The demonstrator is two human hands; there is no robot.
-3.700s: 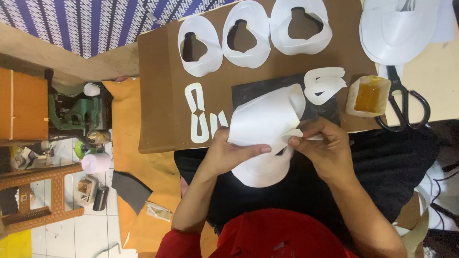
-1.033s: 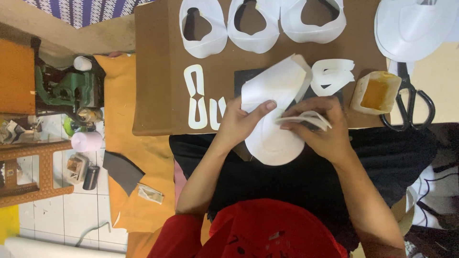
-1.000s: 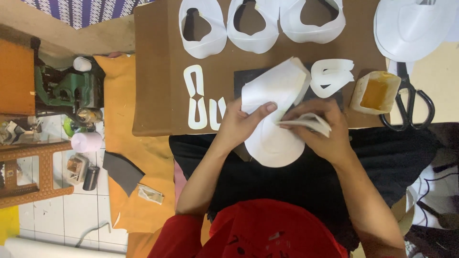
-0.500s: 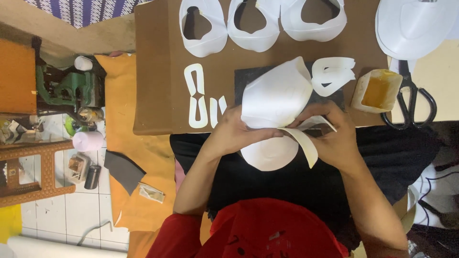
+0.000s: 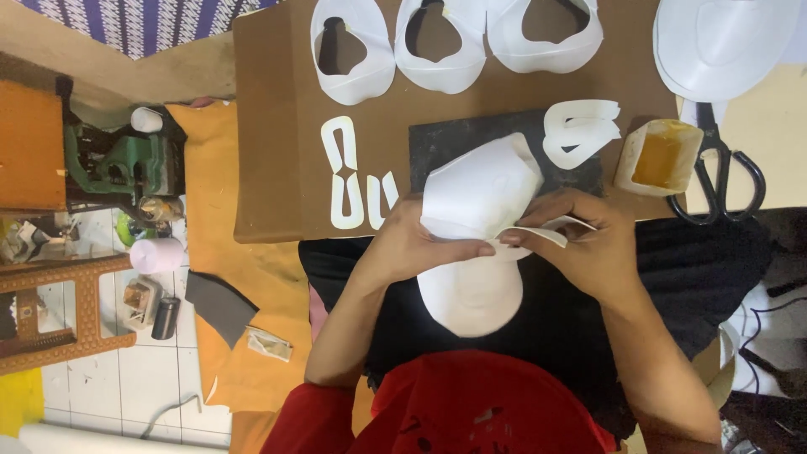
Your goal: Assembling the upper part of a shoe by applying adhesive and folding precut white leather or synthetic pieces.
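My left hand [image 5: 412, 244] and my right hand [image 5: 580, 240] both hold a large white cut sheet [image 5: 475, 244], curved and bent over my lap at the near edge of a brown board [image 5: 277, 126]. The left thumb and fingers pinch the sheet's middle. In my right hand a narrow white strip [image 5: 546, 231] sticks out from the sheet. Just beyond the hands lies a dark grey mat [image 5: 445, 139] on the board.
Three white cut-out pieces [image 5: 353, 50] lie along the board's far edge, thin white shapes [image 5: 345, 172] on the left, another piece [image 5: 580, 130] beside a tub of yellow glue [image 5: 660, 155]. Black scissors [image 5: 723, 172] and a white stack [image 5: 723, 42] lie right. A green machine [image 5: 126, 164] stands left.
The white sheet has been turned and pulled nearer to me, then bent more. My right hand shifted its grip on the strip at the sheet's edge, and the view drifted slightly.
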